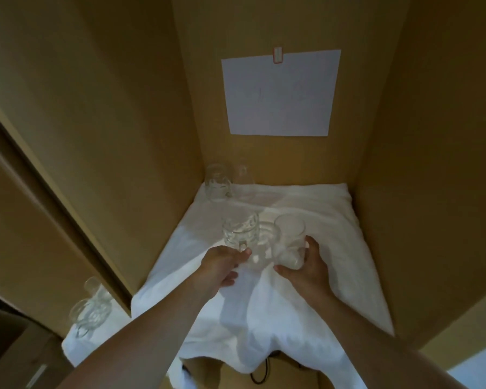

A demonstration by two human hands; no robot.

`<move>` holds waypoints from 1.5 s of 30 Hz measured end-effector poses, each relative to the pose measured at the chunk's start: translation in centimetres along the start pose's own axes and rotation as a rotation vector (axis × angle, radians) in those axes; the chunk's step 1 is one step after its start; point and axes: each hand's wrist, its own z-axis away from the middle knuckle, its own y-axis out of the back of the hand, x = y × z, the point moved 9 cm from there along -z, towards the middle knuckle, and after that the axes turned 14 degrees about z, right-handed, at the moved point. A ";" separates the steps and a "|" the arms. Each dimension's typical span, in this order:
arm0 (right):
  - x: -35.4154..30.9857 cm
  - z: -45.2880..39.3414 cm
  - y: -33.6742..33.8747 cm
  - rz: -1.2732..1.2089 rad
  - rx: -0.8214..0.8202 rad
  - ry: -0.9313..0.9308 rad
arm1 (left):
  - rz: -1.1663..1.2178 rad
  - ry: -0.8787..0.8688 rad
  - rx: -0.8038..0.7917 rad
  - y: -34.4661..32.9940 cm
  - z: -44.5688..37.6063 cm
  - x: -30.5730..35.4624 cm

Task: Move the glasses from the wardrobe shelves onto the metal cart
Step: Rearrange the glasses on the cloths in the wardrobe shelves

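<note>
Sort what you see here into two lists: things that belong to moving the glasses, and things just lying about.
Part of the job:
patterned glass, pinched by left hand
plain glass, gripped by right hand
two glasses at the back
glasses at lower left

Just there:
white cloth
paper sheet

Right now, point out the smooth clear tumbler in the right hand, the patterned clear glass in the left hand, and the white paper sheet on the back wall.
Smooth clear tumbler (290, 242): head view, side wall.
Patterned clear glass (240, 230): head view, patterned side.
White paper sheet (279, 94): head view, centre.
</note>
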 end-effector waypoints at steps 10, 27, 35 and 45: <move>1.0 -1.7 0.4 -0.080 0.076 -0.063 | -0.093 -0.307 0.159 2.3 -2.0 2.8; -4.1 -10.7 5.2 -0.165 0.363 -0.084 | -0.311 -0.422 -0.050 -3.2 -9.0 10.6; -6.6 -15.9 7.6 0.085 0.438 -0.072 | -0.833 -0.595 -0.117 -6.8 -10.7 17.4; -9.2 -19.3 8.7 0.458 0.376 0.109 | -1.272 -0.800 -0.200 -14.1 -12.9 20.4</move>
